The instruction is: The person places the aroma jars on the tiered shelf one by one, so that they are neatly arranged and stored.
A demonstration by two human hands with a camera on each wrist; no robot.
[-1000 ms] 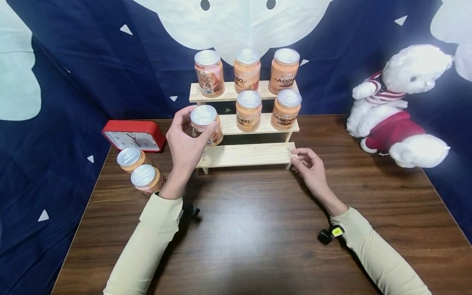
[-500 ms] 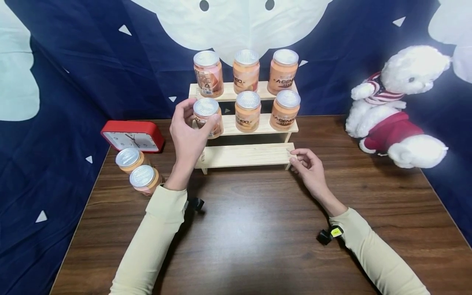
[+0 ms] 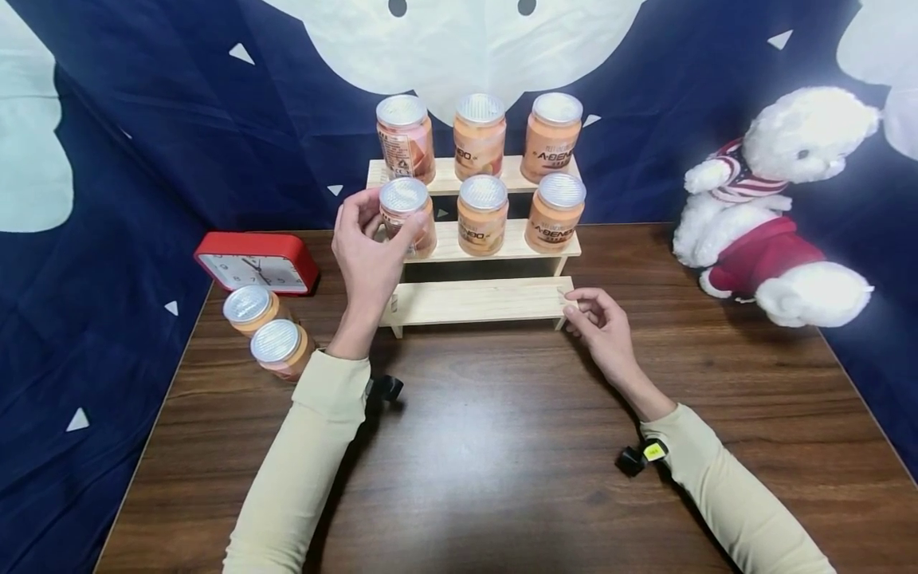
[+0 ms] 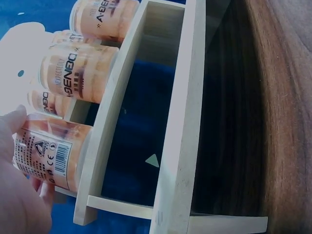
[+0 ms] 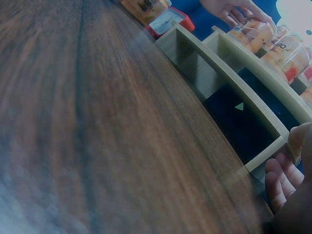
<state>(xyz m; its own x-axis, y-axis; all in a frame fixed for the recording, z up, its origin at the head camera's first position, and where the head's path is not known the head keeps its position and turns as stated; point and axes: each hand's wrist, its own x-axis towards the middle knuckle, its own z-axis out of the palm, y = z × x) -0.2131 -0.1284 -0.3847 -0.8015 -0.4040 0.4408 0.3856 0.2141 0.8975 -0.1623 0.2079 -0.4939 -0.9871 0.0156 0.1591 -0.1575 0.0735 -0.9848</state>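
Note:
An orange fruit jar (image 3: 417, 227) with a silver lid is upright at the left end of the middle step of a wooden three-step display stand (image 3: 480, 303). My left hand (image 3: 369, 251) grips it, thumb on the near side and fingers round the left. In the left wrist view its barcode label (image 4: 48, 156) shows, and its base looks to be at the board. My right hand (image 3: 602, 331) pinches the right end of the lowest step. Two similar jars, a middle one (image 3: 483, 223) and a right one (image 3: 555, 219), share the middle step.
Three jars stand on the top step, including a middle one (image 3: 479, 143). Two more jars, one nearer (image 3: 283, 359), stand on the wooden table (image 3: 459, 462) at left, by a red clock (image 3: 258, 263). A white plush bear (image 3: 774, 215) sits at right.
My left hand has moved the jar up and back, from in front of the middle step's left end to over that end, in line with its neighbours. My right hand has stayed in place.

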